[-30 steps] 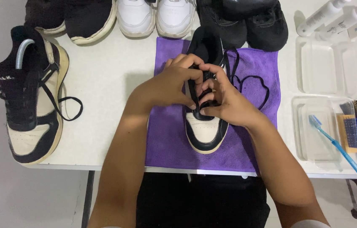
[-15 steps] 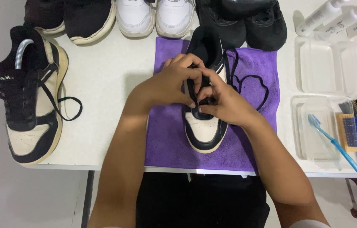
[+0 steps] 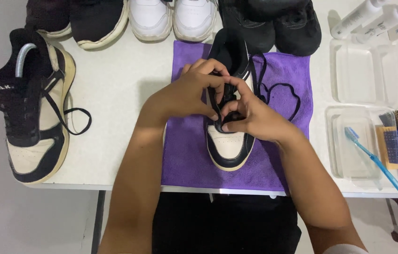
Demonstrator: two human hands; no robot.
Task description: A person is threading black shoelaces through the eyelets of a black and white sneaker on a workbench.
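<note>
White table (image 3: 114, 89) carries a purple cloth (image 3: 185, 155), on which a black and cream shoe (image 3: 229, 141) is laid, toe toward the person. Its black lace (image 3: 281, 89) is pinched over the tongue by the left hand (image 3: 185, 96) and the right hand (image 3: 250, 117), both clenched on it. Its mate (image 3: 29, 122) is set well apart at the left.

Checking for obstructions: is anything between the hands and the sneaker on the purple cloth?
Nothing visible. The left hand and right hand already rest on the sneaker, fingers at its black lace; the other shoes sit apart.
</note>
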